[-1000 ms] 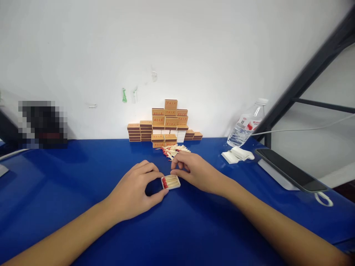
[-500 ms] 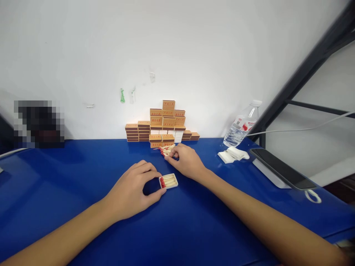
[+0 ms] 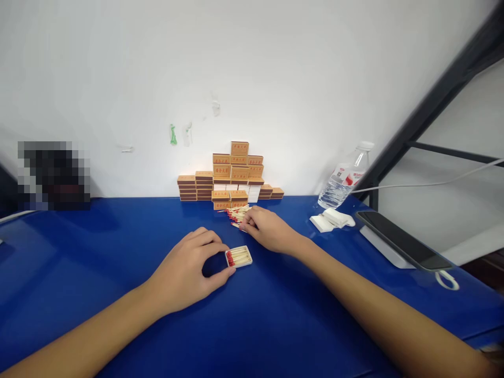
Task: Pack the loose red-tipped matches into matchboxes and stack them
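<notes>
My left hand steadies a small white matchbox tray on the blue table, thumb on its near left corner and fingers on its far left corner. Red-headed matches lie side by side inside the tray. My right hand is closed in a pinch beside a loose pile of matches. A match with its red head pointing left pokes out from the pinch; whether more are held is hidden by the fingers.
Orange matchboxes are stacked against the wall behind the pile. To the right stand a tilted-looking water bottle, white tray-like pieces and a dark phone. A white cable crosses to the bottle.
My right hand has drawn slightly back and right from the pile, with a match showing at its fingertips. My left hand and the tray stay in place.
</notes>
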The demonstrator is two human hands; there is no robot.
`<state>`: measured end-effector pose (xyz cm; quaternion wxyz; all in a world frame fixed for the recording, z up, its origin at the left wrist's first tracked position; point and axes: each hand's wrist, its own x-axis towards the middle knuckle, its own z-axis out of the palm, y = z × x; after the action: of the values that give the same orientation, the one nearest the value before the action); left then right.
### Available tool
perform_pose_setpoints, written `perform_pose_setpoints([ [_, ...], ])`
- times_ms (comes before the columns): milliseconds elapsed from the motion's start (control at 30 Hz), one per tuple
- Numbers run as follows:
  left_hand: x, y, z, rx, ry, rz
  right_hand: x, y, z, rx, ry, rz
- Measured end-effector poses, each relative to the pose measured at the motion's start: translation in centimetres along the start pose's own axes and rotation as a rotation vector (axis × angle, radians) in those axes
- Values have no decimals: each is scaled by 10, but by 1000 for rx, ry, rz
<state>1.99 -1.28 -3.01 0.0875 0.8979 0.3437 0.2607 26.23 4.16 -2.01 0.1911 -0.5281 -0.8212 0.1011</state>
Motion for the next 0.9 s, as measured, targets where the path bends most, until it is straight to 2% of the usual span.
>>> perform_pose_setpoints([
  [200,0,0,0,7,-6,-5,-1,-6,4,1,18,26],
  [367,-1,-1,0,5,-3,-3,0,-6,3,-30,-34,31],
  [500,0,-1,0,4,0,-8,-1,-4,-4,-52,-80,10],
  [667,1,-3,-2,19,18,-34,-15,-9,-18,109,-66,-72],
  [767,1,-3,-3,5,21,-40,-27,-17,-23,194,-165,-154],
  [900,1,-3,-3,-1,18,-53,-39,-27,-23,182,-250,-163],
])
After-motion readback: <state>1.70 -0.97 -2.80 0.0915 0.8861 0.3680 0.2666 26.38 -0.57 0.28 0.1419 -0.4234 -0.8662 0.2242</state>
